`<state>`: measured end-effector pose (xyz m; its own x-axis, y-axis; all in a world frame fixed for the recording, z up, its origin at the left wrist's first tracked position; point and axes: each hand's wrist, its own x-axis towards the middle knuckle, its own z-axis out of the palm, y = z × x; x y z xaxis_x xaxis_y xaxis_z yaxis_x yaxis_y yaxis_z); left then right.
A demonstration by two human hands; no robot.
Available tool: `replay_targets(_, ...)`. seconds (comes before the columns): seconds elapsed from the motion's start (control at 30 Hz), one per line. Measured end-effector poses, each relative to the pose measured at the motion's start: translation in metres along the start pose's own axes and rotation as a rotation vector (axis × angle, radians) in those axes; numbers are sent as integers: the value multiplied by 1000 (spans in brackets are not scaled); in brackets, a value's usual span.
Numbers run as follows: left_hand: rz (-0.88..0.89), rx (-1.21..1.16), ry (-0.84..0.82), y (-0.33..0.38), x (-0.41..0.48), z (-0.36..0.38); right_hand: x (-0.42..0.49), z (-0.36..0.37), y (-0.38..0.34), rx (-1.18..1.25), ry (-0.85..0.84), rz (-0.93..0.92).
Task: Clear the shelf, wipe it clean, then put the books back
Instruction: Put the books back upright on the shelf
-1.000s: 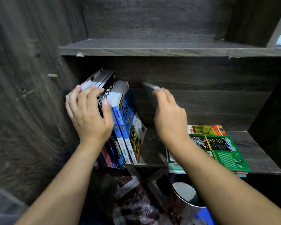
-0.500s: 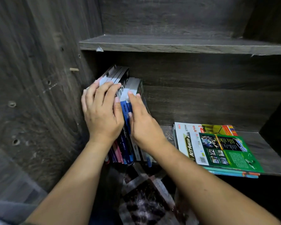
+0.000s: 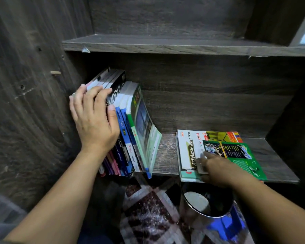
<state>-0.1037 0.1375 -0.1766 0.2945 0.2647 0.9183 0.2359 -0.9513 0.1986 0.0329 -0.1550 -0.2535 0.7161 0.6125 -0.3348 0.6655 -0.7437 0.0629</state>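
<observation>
A row of upright books (image 3: 128, 131) stands at the left end of the dark wooden shelf (image 3: 167, 155), leaning against the side wall. My left hand (image 3: 93, 120) presses on their spines, with its fingertips over the top edges of the leftmost books. A green-covered book (image 3: 144, 127) at the right end of the row bows outward. A flat stack of books (image 3: 188, 148), topped by a green one (image 3: 239, 155), lies to the right. My right hand (image 3: 217, 169) is blurred at the stack's front edge, fingers on the white cover. Its grip is unclear.
An upper shelf board (image 3: 165, 44) spans above with nothing on it. Below the shelf's front edge stands a round dark bin (image 3: 208, 203) on a patterned floor (image 3: 148, 213). A wooden side panel (image 3: 33, 103) closes the left, and a dark panel (image 3: 292, 120) the right.
My right hand left the upright row, where it had set a book, and moved right and down to the flat stack. My left hand stayed on the upright books.
</observation>
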Motion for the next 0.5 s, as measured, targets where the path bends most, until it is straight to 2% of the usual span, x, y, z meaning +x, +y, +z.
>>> replay_targets(0.27,74,149,-101,-2,-2,1,16,23,16,-30,-16,-42)
replay_targets(0.5,13,136,-152,3,-1,-2,22,18,22,86,-28,-65)
